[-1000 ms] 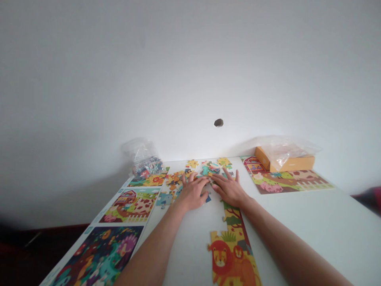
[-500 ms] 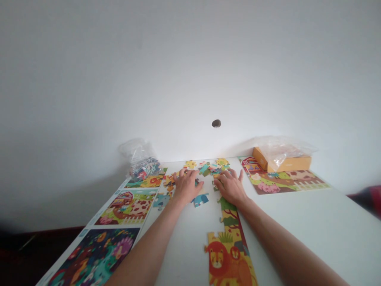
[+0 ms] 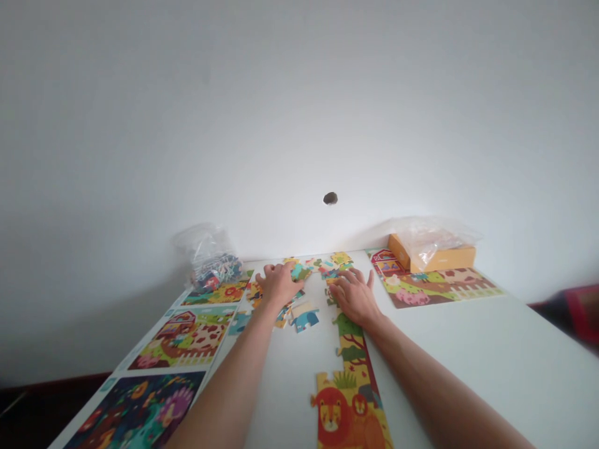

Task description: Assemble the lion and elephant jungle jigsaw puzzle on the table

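Note:
My left hand (image 3: 279,287) is among loose puzzle pieces on the white table, its fingers bent and apart. A teal-and-green puzzle piece (image 3: 300,271) lies by its thumb and fingertips; whether they touch it is unclear. Nearer to me lies a blue puzzle piece (image 3: 305,319). My right hand (image 3: 356,297) rests with spread fingers over the far end of a joined puzzle strip (image 3: 352,343), covering part of it. That strip shows trees, and its near end has a lion picture (image 3: 331,411).
Picture sheets (image 3: 187,337) run along the left edge, with a clear bag of pieces (image 3: 213,268) at their far end. To the back right, an orange box (image 3: 449,258) under clear plastic sits on a farm picture (image 3: 416,290). A wall with a hole (image 3: 330,198) stands behind.
My left hand has shifted left over the loose pieces, uncovering some near its thumb. My right hand stays on the strip. The view has turned slightly.

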Tool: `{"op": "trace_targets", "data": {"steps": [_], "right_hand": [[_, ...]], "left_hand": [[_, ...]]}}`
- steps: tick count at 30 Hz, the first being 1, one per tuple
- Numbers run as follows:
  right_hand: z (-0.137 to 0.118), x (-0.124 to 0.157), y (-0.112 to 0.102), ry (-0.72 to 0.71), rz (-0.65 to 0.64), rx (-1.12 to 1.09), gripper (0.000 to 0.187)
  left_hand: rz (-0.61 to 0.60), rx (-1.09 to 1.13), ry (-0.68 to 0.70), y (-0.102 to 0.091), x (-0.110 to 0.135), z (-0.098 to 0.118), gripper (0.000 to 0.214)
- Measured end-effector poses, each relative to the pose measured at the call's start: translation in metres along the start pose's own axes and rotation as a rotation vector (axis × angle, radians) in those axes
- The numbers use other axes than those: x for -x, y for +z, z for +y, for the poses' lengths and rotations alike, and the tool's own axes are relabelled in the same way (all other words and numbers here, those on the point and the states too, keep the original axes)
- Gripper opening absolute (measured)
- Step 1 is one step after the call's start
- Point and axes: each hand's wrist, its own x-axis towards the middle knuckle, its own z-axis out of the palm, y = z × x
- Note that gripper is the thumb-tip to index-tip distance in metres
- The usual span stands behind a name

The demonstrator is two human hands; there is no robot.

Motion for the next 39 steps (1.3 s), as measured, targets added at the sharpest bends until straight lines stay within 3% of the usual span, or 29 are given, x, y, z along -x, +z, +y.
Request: {"op": "trace_targets", "data": {"steps": [4,7,10,13,20,26,32,36,39], "right_hand": [[-0.001,0.0,0.002,-0.064,-0.047,-0.032,0.041],[-0.004,0.001,0.003,-0.126,-0.106,-0.039,0.048],[-0.005,0.001,0.004,-0.088,-0.091,-0.009,0.046],[-0.005,0.001,0.004,-0.037,-0.044,0.013,0.043],[-0.004,0.0,0.004,-0.033,-0.027,-0.01,0.039],[-0.004,0.0,0.003,-0.021,-0.017,-0.038,0.039],[-0.002,-0.001,0.005,-0.026,0.002,-0.072,0.037],[0.001,-0.002,0.007,-0.031,0.038,-0.119,0.04],[0.002,0.0,0.006,-0.052,0.1,-0.223,0.049]], "left_hand": [[0.059,-0.04,-0.039,-0.002,0.008,-0.012,0.052],[0.09,-0.019,0.048,0.001,0.009,-0.009,0.046],[0.031,0.021,0.205,0.008,0.007,0.0,0.049],[-0.052,0.051,0.271,0.013,0.007,0.006,0.042],[0.03,0.055,0.311,0.014,0.009,0.008,0.021],[0.048,0.083,0.266,0.011,0.008,0.015,0.007],[0.04,0.146,0.216,0.006,0.007,0.015,0.034],[0.092,0.165,0.252,-0.006,0.009,0.012,0.039],[0.168,0.204,0.284,-0.014,0.025,0.013,0.039]]}}
